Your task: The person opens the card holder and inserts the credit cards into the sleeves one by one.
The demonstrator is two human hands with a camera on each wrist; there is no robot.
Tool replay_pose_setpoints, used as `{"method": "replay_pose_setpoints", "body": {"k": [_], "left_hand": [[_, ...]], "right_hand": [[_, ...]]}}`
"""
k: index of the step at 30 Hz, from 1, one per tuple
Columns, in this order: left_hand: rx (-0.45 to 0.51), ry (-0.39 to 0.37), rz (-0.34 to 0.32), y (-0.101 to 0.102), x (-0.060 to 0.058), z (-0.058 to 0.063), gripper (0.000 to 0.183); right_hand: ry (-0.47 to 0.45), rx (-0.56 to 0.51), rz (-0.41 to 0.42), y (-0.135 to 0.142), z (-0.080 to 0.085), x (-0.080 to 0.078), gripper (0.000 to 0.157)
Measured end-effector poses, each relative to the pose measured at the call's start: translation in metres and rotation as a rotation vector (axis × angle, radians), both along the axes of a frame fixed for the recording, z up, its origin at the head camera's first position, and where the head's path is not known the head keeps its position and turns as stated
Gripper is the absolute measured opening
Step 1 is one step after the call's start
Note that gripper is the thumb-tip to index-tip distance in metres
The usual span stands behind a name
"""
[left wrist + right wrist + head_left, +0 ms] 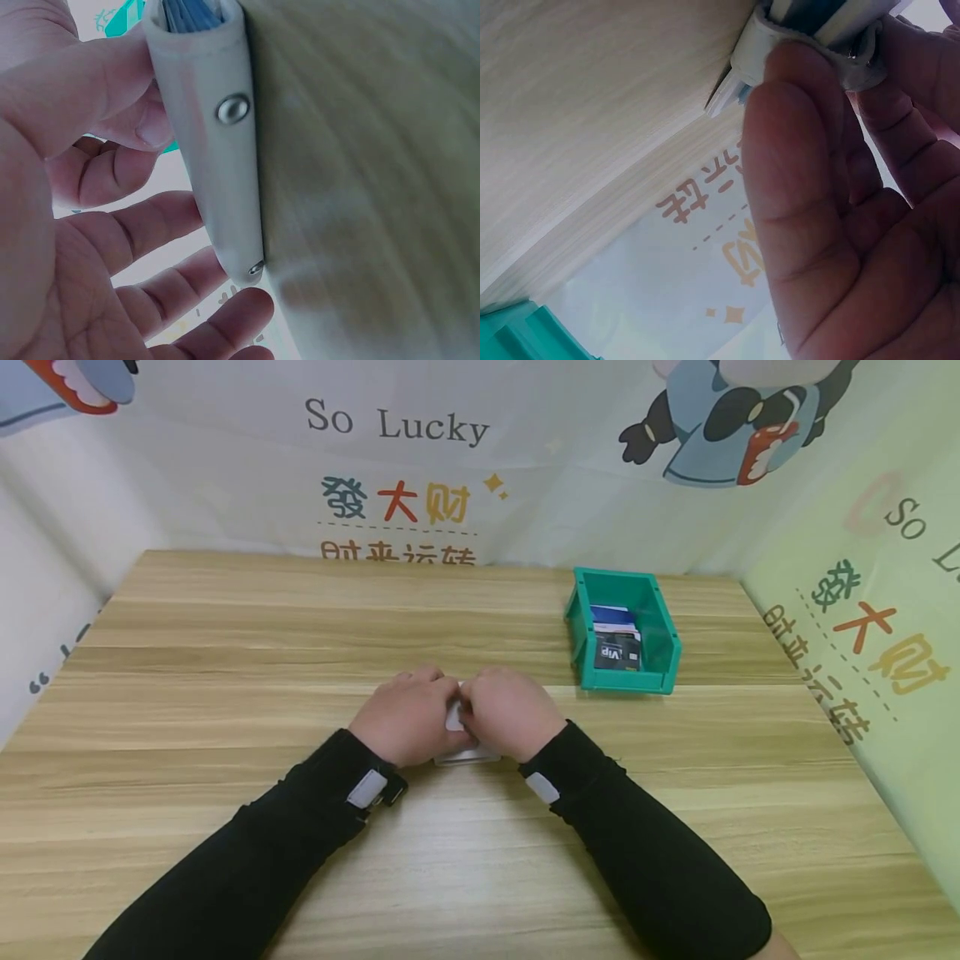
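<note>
A small white card holder (468,757) rests on the table between both hands, largely hidden by them in the head view. Seen in the left wrist view, the card holder (214,165) has metal snap studs on its edge and bluish sleeves inside. My left hand (412,714) grips it from the left, with fingertips against its side. From the right, my right hand (517,712) pinches its end between thumb and fingers. In the right wrist view the thumb and fingers of the right hand (847,202) cover part of the card holder (754,49).
A green open bin (663,639) stands at the table's back right. Several cards (617,647), one dark and marked Vip, lie inside it. The wooden table (262,643) is backed by a printed cloth (540,460) on its far and side edges.
</note>
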State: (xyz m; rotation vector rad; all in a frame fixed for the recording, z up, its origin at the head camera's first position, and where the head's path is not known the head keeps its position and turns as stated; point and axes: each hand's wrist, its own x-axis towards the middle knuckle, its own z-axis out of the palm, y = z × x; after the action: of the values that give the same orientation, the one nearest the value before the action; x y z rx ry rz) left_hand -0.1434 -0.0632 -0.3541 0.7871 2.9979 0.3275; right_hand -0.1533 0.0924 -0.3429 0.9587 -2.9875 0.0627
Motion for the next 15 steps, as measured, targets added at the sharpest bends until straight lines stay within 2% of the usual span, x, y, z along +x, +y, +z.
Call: {"method": "replay_pose_setpoints", "body": {"k": [15], "left_hand": [[0.006, -0.016, 0.005, -0.0004, 0.0008, 0.0013, 0.064]], "right_hand": [[-0.003, 0.015, -0.001, -0.0007, 0.0000, 0.0005, 0.010]]}}
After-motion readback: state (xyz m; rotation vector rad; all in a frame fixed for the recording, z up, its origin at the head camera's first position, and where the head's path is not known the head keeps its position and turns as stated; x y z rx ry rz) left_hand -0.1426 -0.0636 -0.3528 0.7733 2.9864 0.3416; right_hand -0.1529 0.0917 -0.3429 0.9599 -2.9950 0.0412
